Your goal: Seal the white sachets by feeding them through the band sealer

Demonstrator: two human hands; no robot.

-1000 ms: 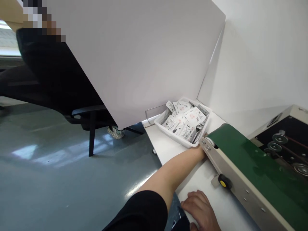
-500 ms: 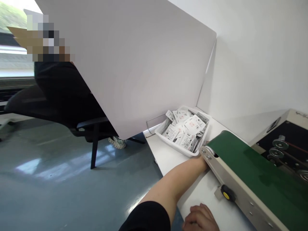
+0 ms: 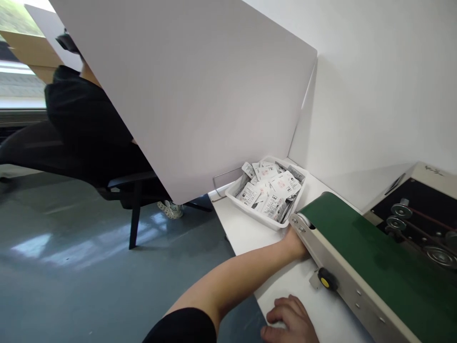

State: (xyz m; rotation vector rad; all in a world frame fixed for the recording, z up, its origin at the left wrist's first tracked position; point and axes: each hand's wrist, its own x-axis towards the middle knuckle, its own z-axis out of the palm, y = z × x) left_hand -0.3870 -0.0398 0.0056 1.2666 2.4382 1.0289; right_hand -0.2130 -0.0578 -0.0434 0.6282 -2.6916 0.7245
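Note:
My left hand (image 3: 294, 243) reaches in beneath the near end of a green conveyor belt (image 3: 342, 228), close to the corner of a white plastic basket (image 3: 246, 208). The conveyor frame hides its fingers, so what they hold, if anything, does not show. Heaped in the basket are several small white printed packets (image 3: 284, 184). At the bottom of the view, my right hand (image 3: 291, 318) rests at the table's front edge, fingers loosely bent, thumb apart, nothing visible in it.
A tall grey panel (image 3: 200, 95) stands behind the basket, with a wire handle (image 3: 227, 176) beside it. The conveyor carries a black knob (image 3: 326, 279). Pulleys (image 3: 400, 210) sit on the machine at right. Beyond the panel, a person in black (image 3: 85, 114) sits in a chair (image 3: 134, 205).
The view has shifted slightly, so things sit further left. My left hand has drawn back a little from the basket's corner, lower along the conveyor frame. My right hand stays by the table edge.

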